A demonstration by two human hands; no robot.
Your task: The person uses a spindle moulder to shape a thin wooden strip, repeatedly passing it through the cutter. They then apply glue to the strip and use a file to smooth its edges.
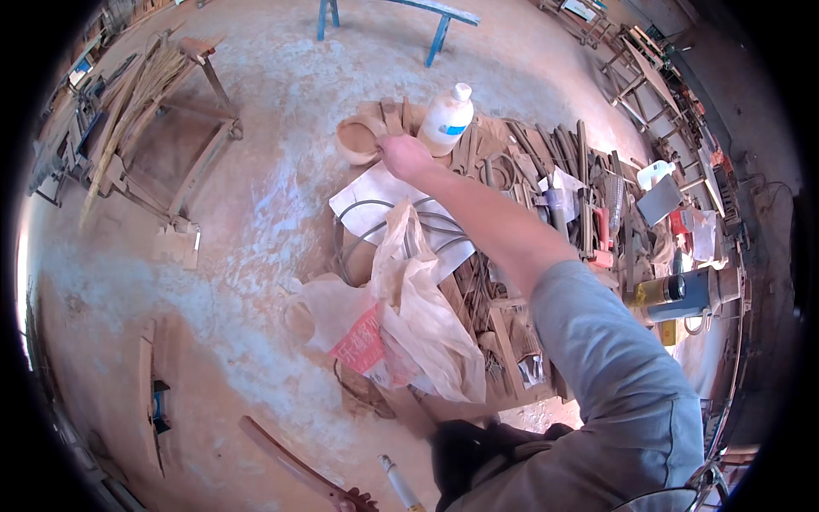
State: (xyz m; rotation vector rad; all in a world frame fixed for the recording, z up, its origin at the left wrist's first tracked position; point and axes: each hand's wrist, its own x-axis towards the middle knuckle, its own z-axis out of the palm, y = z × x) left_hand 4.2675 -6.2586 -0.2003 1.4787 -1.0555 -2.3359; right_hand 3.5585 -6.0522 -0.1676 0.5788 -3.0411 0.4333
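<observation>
My right hand (405,159) reaches out to the far end of the cluttered bench, closed at the near right side of a round tan cup (358,139) with brownish contents. Its fingertips are partly hidden. Just right of that hand stands a white plastic bottle (447,119) with a white cap and blue label. At the lower edge my left hand (357,500), only partly in view, is closed around one end of a long, slightly curved wooden strip (288,461). Close by it is a white stick with a grey tip (397,480).
A crumpled plastic bag (418,316) and a white sheet (367,189) with dark cables lie on the near left of the bench. Hand tools (580,154) crowd its right side. A rack of wood strips (136,111) stands left, a blue bench (437,38) far ahead.
</observation>
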